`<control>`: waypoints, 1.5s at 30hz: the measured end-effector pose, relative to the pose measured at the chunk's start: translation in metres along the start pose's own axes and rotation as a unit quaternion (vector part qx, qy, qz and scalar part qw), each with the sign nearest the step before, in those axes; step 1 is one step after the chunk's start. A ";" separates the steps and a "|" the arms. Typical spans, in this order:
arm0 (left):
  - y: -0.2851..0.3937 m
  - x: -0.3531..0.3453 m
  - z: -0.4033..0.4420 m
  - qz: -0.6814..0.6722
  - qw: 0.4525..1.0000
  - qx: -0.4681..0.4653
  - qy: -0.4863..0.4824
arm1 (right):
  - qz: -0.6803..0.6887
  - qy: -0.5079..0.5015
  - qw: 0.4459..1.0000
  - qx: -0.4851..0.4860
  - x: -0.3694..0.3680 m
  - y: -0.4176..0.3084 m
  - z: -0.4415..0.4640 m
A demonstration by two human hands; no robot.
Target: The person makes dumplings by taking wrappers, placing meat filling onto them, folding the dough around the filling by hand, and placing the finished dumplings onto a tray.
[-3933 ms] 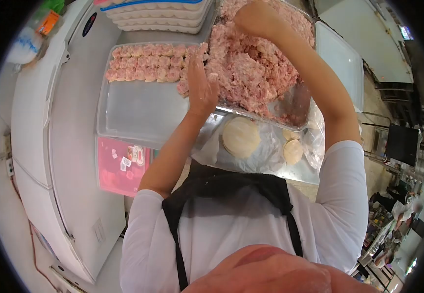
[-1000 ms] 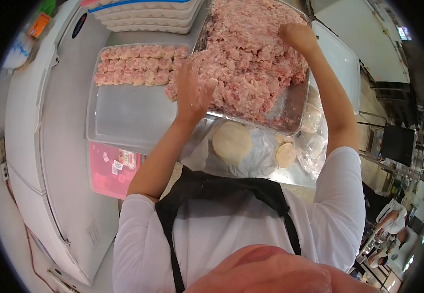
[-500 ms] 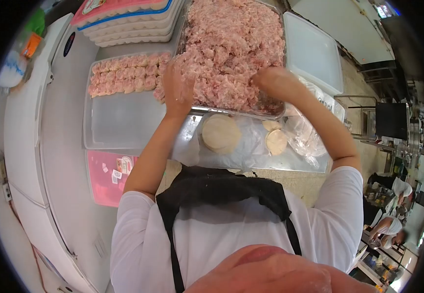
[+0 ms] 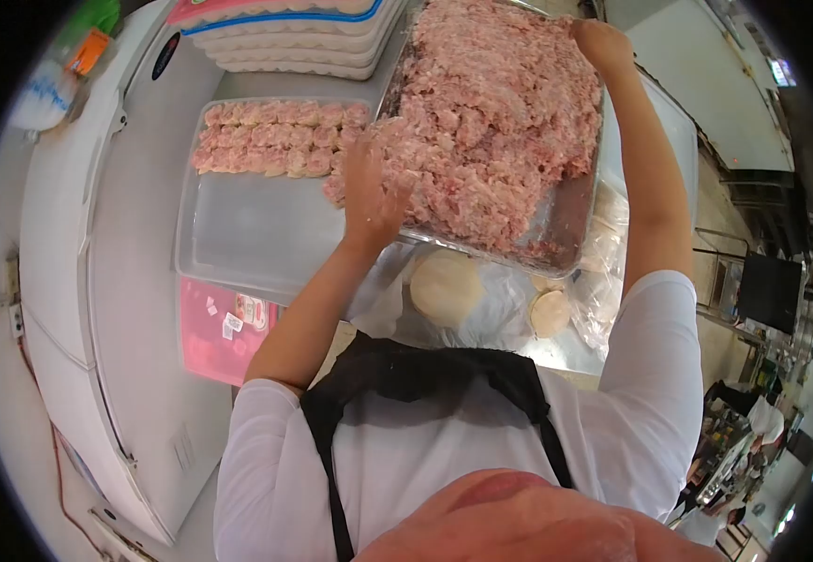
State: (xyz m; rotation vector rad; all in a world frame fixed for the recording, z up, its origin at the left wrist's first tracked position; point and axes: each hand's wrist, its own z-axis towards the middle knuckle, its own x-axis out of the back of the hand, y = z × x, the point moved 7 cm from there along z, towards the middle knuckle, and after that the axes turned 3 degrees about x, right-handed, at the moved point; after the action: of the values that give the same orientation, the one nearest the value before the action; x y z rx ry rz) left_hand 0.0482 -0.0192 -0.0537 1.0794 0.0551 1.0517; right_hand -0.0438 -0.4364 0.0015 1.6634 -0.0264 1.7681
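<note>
A large metal tray point(image 4: 564, 234) holds a heap of pink minced meat point(image 4: 491, 122). My right hand point(image 4: 605, 45) is closed on the tray's far right rim. Over the tray's left edge is my left hand point(image 4: 375, 192), smeared with meat. Its fingers point away from me, but blur hides whether they hold anything. Left of that hand, a translucent plastic tray point(image 4: 256, 225) carries rows of meat-topped dumplings point(image 4: 266, 139). Close to my body lie a stack of round dough wrappers point(image 4: 446, 288) and a smaller stack of wrappers point(image 4: 549, 314).
Lidded trays point(image 4: 294, 47) are stacked at the back left. A pink lid point(image 4: 209, 328) lies below the dumpling tray. A plastic bag point(image 4: 598, 300) and a whitish tray or lid point(image 4: 673, 131) are on the right. Other people point(image 4: 762, 421) are in the background at right.
My right hand has moved from the meat to the far right rim. The metal tray has turned slightly, and more bare metal shows in its near right corner. My view has shifted left.
</note>
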 end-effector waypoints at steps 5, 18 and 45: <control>0.001 0.001 -0.002 -0.006 1.000 -0.011 -0.003 | 0.017 -0.071 0.997 0.017 -0.013 -0.049 0.015; 0.007 0.001 -0.001 0.013 1.000 -0.010 0.018 | 0.092 -0.092 0.986 0.105 0.051 -0.135 -0.086; 0.004 0.003 0.000 -0.016 1.000 0.005 0.023 | 0.027 -0.030 0.999 -0.022 -0.025 -0.007 0.007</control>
State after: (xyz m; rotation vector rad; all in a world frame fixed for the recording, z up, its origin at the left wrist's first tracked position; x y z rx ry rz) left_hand 0.0464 -0.0168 -0.0495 1.0595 0.1134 1.0489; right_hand -0.0360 -0.4457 -0.0230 1.6971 -0.1372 1.7441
